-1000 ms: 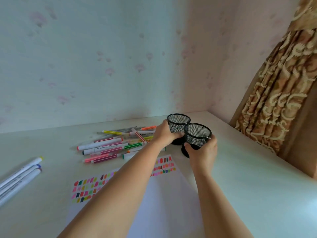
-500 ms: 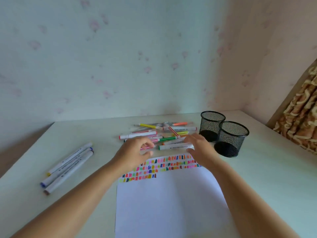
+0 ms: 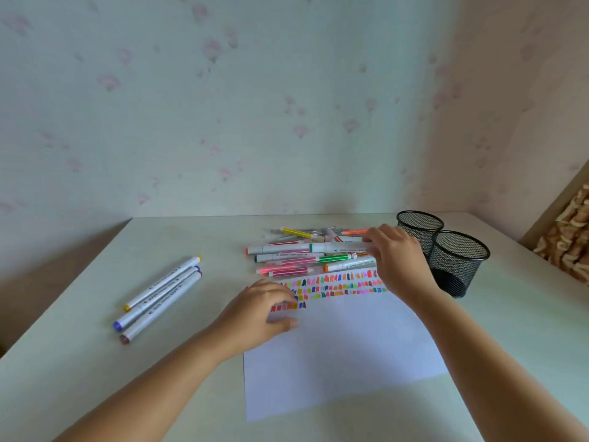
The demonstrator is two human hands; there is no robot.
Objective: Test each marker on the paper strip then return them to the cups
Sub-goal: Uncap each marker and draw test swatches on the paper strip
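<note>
A white paper sheet [image 3: 344,352] lies on the table, with rows of coloured test marks along its far edge. My left hand [image 3: 264,311] rests flat on the sheet's upper left corner, fingers relaxed. My right hand [image 3: 395,260] holds a white marker with a green end [image 3: 334,248] just above a pile of several markers [image 3: 296,260] behind the paper. Two black mesh cups [image 3: 459,263] stand to the right of my right hand, both looking empty.
Three white markers [image 3: 159,298] with yellow, blue and dark red caps lie side by side at the left. The wall runs along the table's back edge. A patterned curtain [image 3: 570,237] hangs at the far right.
Both hands left the mesh cups. The right hand picked a green-ended marker from the pile and lifted it. The left hand settled onto the paper's corner. The view turned leftward.
</note>
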